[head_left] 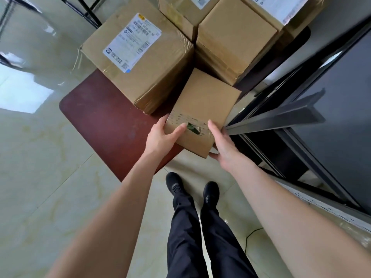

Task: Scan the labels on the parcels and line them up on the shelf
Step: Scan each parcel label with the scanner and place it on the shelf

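I hold a small brown cardboard parcel [202, 105] between both hands above the edge of a dark red table [104, 117]. Its near end has torn tape and a dark green hole; no label shows on its top face. My left hand [162, 135] grips the near left corner, thumb on top and fingers underneath. My right hand [222, 145] grips the near right side, thumb along the top edge. A bigger parcel [140, 63] with a white shipping label [132, 41] lies on the table behind it. The black metal shelf [281, 119] stands at the right.
More cardboard parcels [234, 39] are stacked at the back, some with labels [281, 7]. A black chair frame [80, 11] stands at the upper left. My legs and black shoes [192, 189] are on the glossy tiled floor [40, 177]. A thin cable [253, 233] lies near the shelf.
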